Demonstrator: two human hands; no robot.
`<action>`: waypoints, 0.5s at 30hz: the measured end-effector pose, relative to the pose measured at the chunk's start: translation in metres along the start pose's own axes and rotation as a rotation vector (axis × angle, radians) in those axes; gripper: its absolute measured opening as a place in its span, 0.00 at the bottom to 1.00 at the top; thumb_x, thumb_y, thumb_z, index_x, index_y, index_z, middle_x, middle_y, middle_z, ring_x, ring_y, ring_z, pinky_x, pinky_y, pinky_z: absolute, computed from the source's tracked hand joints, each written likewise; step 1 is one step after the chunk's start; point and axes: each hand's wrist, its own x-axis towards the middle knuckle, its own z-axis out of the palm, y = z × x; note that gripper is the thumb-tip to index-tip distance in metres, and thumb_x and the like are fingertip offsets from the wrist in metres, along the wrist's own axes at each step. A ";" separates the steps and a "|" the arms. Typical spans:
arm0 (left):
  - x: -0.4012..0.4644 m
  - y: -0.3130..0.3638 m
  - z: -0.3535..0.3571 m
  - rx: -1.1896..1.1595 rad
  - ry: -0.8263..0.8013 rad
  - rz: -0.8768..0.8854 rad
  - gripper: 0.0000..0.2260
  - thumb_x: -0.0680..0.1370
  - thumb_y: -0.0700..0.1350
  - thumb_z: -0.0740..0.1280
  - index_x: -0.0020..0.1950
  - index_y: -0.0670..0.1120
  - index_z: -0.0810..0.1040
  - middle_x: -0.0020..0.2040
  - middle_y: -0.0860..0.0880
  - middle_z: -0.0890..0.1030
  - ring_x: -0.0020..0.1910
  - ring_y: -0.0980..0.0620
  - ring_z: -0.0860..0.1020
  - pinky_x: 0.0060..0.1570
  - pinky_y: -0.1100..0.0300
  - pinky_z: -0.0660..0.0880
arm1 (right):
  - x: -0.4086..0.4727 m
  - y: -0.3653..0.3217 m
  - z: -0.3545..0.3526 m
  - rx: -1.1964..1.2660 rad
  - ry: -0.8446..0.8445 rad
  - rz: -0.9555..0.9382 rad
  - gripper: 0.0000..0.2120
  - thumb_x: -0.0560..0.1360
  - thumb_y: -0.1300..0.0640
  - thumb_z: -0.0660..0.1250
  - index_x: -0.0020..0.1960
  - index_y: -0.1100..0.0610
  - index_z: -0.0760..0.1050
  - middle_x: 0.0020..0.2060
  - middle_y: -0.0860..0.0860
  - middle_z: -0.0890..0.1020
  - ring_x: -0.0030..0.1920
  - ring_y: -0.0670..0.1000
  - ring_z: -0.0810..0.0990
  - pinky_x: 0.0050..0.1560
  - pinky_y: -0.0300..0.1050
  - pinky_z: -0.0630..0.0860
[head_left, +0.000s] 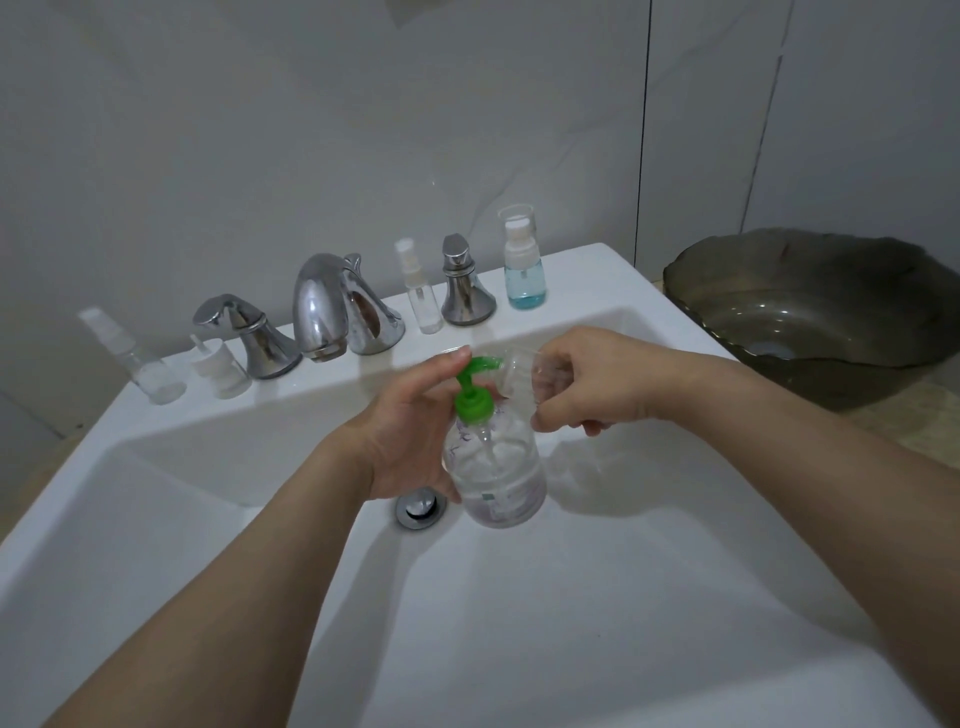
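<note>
Grey wall (363, 130), white sink (571, 597) beneath pump bottle (493, 467)

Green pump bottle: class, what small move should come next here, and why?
Probably press the green pump head down. The left hand grips the pump bottle over the sink with a fingertip on the head, and the right hand holds a small clear bottle with its mouth at the nozzle.
</note>
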 end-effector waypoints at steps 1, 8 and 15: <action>0.000 0.000 0.000 0.002 0.002 0.000 0.29 0.74 0.66 0.60 0.71 0.53 0.75 0.73 0.44 0.73 0.70 0.34 0.72 0.63 0.24 0.63 | 0.000 0.000 0.000 0.002 -0.009 0.008 0.07 0.68 0.60 0.74 0.41 0.59 0.77 0.31 0.55 0.78 0.29 0.52 0.76 0.34 0.45 0.77; 0.004 -0.003 0.000 0.052 0.045 0.005 0.28 0.75 0.60 0.63 0.71 0.47 0.74 0.71 0.40 0.75 0.67 0.32 0.72 0.63 0.21 0.57 | -0.002 0.000 0.002 -0.013 -0.153 0.102 0.07 0.70 0.61 0.73 0.39 0.59 0.75 0.30 0.57 0.78 0.27 0.54 0.76 0.31 0.43 0.75; 0.005 0.000 -0.004 0.057 0.027 -0.031 0.28 0.73 0.61 0.64 0.70 0.50 0.76 0.72 0.43 0.75 0.70 0.31 0.71 0.65 0.22 0.58 | 0.000 0.002 0.001 0.005 -0.153 0.092 0.08 0.70 0.60 0.73 0.39 0.59 0.75 0.28 0.55 0.78 0.25 0.52 0.76 0.33 0.44 0.76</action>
